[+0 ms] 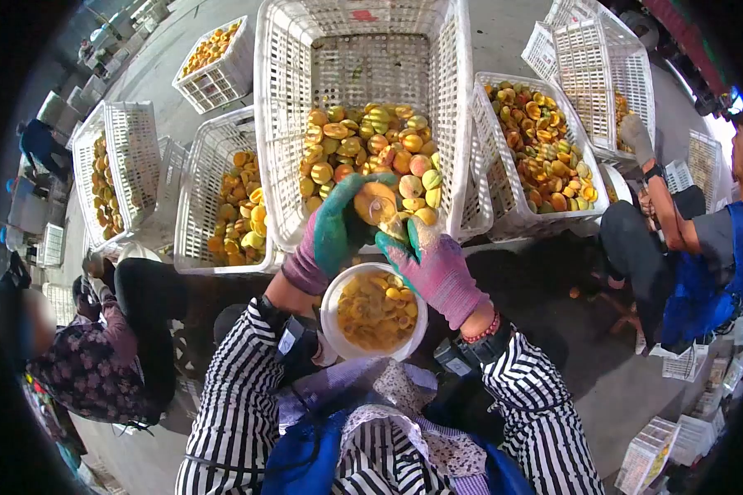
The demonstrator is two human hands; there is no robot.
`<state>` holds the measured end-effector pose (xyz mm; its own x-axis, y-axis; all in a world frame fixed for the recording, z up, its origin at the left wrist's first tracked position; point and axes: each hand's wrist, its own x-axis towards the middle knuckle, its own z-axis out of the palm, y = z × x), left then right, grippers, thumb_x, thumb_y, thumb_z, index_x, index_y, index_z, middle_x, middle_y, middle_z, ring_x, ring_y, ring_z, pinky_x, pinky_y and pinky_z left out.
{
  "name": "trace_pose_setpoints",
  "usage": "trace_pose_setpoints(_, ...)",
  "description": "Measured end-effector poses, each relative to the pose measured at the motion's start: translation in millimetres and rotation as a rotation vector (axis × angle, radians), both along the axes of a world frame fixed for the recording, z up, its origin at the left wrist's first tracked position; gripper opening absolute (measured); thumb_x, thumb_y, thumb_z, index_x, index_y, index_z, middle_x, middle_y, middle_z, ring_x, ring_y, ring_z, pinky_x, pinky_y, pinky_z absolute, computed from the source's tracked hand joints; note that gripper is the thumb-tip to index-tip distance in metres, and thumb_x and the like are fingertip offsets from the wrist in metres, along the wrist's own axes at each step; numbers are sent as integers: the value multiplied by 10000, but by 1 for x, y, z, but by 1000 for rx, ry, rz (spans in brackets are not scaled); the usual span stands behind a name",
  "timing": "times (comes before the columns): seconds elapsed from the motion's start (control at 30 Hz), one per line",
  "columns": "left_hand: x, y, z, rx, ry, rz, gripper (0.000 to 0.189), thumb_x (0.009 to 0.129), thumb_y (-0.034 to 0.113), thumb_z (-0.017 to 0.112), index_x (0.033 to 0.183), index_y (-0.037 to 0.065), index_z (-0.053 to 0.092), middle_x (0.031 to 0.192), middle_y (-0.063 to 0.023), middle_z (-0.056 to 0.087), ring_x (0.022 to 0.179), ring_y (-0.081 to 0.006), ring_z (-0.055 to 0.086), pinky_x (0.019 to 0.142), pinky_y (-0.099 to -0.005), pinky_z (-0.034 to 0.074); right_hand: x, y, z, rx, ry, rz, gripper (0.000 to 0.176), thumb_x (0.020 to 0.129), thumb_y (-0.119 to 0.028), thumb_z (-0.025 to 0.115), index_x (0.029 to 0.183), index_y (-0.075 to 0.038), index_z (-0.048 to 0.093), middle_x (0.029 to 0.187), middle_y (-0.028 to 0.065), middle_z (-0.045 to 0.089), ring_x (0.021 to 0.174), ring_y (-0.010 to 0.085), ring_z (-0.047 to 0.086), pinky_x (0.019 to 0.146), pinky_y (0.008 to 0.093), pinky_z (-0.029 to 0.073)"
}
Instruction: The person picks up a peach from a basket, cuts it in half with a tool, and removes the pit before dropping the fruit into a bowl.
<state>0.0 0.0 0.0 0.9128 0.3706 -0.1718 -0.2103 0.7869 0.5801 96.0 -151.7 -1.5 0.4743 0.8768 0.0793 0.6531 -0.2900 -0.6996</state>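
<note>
My left hand [328,235], in a pink and green glove, is closed around a halved peach [376,204] with its orange cut face turned up. My right hand [436,271], gloved alike, is closed close against the lower right of that peach; what its fingers grip is too small to make out. Just below both hands stands a white bucket [328,318] holding peach pieces [377,312] in cloudy liquid. Beyond them, a large white crate [274,124] is tilted toward me, with many whole and cut peaches [371,140] piled at its near end.
White crates of cut peaches stand to the left [191,198] and right [504,157]. More crates [132,165] lie farther left. A co-worker [99,355] sits at my left, and another [702,247] in a blue apron at my right. Grey floor [586,396] shows between us.
</note>
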Motion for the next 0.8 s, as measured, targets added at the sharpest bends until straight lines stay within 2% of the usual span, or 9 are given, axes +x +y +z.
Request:
trace_pose_setpoints(0.1,-7,-10,2,35,-21,-17,453,954,353,443,1225,-7,492,1126,-124,594,1034,-232,583,945,-345,447,-9,-1,2,21,-69,-23,528,837,-417,605,1100,36,535,770,238,622,740,397,617,663,460,487)
trace_pose_setpoints(0.2,-5,2,-7,123,-65,146,443,950,393,436,1211,42,501,1147,-109,576,1058,-220,569,899,-337,472,-6,14,-2,133,145,-10,491,845,-407,600,1045,40,552,752,234,616,728,398,610,630,457,479)
trace_pose_setpoints(0.27,-8,-2,-10,420,-74,285,388,946,365,459,1175,57,514,1123,-104,586,1023,-215,581,880,-328,476,-4,13,4,8,144,-15,475,847,-399,601,1019,41,562,751,231,616,726,396,608,613,452,478)
trace_pose_setpoints(0.3,-8,0,-11,419,-71,282,388,946,365,459,1175,57,514,1123,-104,586,1023,-215,581,880,-328,476,-5,15,4,7,147,-17,475,847,-399,601,1019,41,562,751,231,616,726,396,608,613,452,478)
trace_pose_setpoints(0.37,-10,5,-11,38,3,171,357,940,345,482,1164,69,514,1075,-83,589,960,-181,587,846,-318,485,-8,17,3,149,70,6,469,846,-397,604,1017,38,564,755,229,619,720,387,612,617,448,479)
trace_pose_setpoints(0.5,-8,5,-3,134,57,188,416,941,388,476,1171,43,515,956,-59,579,862,-124,570,780,-281,494,-13,24,8,131,22,0,483,848,-398,598,1026,49,557,753,231,620,722,378,618,645,447,483)
trace_pose_setpoints(0.63,-3,-2,14,57,64,177,483,942,439,449,1156,12,518,971,-64,588,856,-120,577,751,-263,493,-14,26,0,72,-31,-1,486,848,-379,607,1058,54,539,769,225,617,742,382,614,665,446,478)
trace_pose_setpoints(0.73,-6,-6,14,148,140,178,549,945,483,413,1179,-5,507,971,-63,599,828,-127,590,734,-263,496,-16,27,3,-17,30,32,467,849,-341,623,1092,45,522,805,215,616,767,372,610,676,433,472)
trace_pose_setpoints(0.8,-6,-4,3,377,173,239,565,956,492,366,1167,-10,516,939,-72,612,805,-148,601,745,-279,500,-19,27,6,-102,95,57,456,853,-328,621,1094,45,517,812,210,616,767,356,614,681,423,474)
